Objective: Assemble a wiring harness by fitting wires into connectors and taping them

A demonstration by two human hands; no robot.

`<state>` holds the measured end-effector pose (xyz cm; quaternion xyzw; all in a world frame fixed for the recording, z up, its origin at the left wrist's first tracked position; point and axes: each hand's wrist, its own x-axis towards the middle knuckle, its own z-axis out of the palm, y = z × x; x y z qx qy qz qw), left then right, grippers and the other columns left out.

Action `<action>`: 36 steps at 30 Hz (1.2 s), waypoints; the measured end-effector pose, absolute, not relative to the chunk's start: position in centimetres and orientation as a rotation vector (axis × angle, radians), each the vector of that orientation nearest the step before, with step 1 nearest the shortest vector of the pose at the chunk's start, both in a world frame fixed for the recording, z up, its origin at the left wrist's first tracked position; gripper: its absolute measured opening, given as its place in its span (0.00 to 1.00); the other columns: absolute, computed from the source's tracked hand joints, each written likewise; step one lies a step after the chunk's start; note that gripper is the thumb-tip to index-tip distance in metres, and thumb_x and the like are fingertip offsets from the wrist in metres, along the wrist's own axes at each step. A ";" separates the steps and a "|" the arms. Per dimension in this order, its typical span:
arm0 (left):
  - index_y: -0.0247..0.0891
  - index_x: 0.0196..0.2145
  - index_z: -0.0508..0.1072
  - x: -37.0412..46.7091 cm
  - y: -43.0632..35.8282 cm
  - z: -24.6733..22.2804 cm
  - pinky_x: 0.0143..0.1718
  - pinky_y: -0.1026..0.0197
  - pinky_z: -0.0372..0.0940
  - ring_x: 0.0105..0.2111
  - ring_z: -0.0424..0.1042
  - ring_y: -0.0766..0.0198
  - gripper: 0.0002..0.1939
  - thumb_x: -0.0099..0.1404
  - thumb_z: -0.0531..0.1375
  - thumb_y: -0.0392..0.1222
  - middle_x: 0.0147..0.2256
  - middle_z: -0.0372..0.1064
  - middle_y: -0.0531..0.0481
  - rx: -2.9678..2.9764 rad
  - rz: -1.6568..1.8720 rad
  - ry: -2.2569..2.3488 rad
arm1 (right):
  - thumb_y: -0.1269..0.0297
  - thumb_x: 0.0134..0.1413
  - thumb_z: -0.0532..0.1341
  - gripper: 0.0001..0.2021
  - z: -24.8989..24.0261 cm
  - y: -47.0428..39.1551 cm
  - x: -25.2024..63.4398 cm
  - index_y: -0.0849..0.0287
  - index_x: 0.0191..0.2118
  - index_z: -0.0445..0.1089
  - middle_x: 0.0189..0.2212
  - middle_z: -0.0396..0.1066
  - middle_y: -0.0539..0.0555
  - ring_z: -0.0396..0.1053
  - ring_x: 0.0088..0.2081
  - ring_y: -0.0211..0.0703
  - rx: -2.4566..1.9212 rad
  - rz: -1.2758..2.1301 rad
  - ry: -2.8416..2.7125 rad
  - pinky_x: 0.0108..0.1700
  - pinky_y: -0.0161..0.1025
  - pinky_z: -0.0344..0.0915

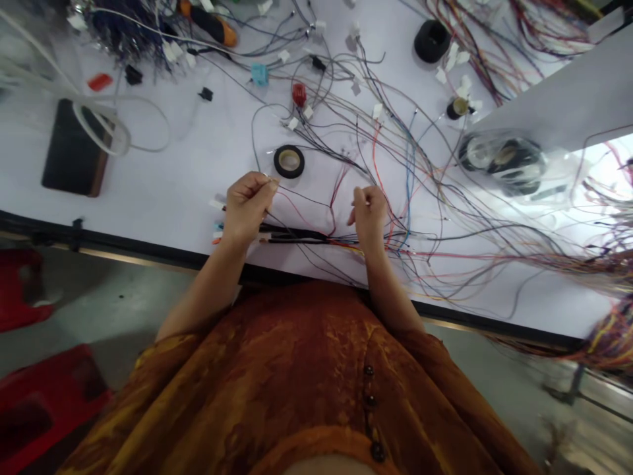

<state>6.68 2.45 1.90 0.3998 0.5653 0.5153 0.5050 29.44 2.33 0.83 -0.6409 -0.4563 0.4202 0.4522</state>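
Note:
My left hand (pixel 251 204) is closed in a pinch on a thin dark wire (pixel 304 196), left of centre above the table's front edge. Just beyond its fingertips lies a roll of black tape (pixel 289 162). My right hand (pixel 368 210) is closed, its fingers curled over the wires; whatever it may hold is hidden. Between and below both hands runs a wire harness (pixel 297 236) with black-sleeved branches, along the front edge. Red wires (pixel 332 211) rise from it between the hands. A red connector (pixel 299 94) and a light blue connector (pixel 259 74) lie farther back.
A dark phone-like slab (pixel 74 148) lies at left under a looped white cable. An orange-and-black handled tool (pixel 210 24) is at the back. Loose wires spread across the right side, near a black roll (pixel 432 41) and a plastic bag of rolls (pixel 509 161). Red stools (pixel 49 402) stand below left.

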 end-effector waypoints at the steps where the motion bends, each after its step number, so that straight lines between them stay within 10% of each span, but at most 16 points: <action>1: 0.42 0.29 0.71 6.7 2.5 2.2 0.14 0.66 0.41 0.15 0.48 0.73 0.08 0.61 0.67 0.45 0.18 0.57 0.58 0.990 1.230 1.348 | 0.52 0.64 0.60 0.14 1.6 2.6 29.1 0.55 0.34 0.59 0.26 0.62 0.46 0.64 0.24 0.31 -1.535 0.996 -1.177 0.24 0.30 0.57; 5: 0.41 0.30 0.75 7.0 3.1 3.4 0.15 0.67 0.43 0.15 0.48 0.75 0.09 0.60 0.69 0.46 0.18 0.56 0.58 1.015 1.189 1.236 | 0.62 0.59 0.65 0.10 4.0 4.2 25.7 0.55 0.40 0.63 0.34 0.69 0.49 0.70 0.39 0.36 -1.167 1.242 -1.574 0.38 0.33 0.66; 14: 0.37 0.37 0.78 4.6 2.8 3.7 0.30 0.69 0.70 0.28 0.72 0.71 0.20 0.56 0.72 0.56 0.35 0.76 0.47 0.723 1.047 1.035 | 0.66 0.62 0.59 0.06 4.2 5.4 22.5 0.57 0.33 0.65 0.26 0.63 0.46 0.60 0.28 0.31 -1.041 1.302 -1.581 0.33 0.32 0.59; 24: 0.35 0.34 0.80 5.3 3.1 2.1 0.26 0.72 0.65 0.22 0.68 0.75 0.09 0.63 0.69 0.45 0.22 0.69 0.55 0.571 1.198 1.119 | 0.62 0.61 0.63 0.07 4.3 3.4 22.4 0.59 0.33 0.70 0.26 0.66 0.46 0.58 0.26 0.31 -1.071 1.202 -1.617 0.30 0.34 0.56; 36: 0.36 0.28 0.77 5.7 2.5 2.4 0.29 0.72 0.68 0.25 0.70 0.76 0.08 0.64 0.68 0.38 0.29 0.74 0.54 0.475 1.271 1.102 | 0.69 0.62 0.61 0.08 4.2 3.6 22.4 0.58 0.30 0.68 0.27 0.68 0.48 0.62 0.29 0.34 -1.083 1.033 -1.805 0.35 0.34 0.60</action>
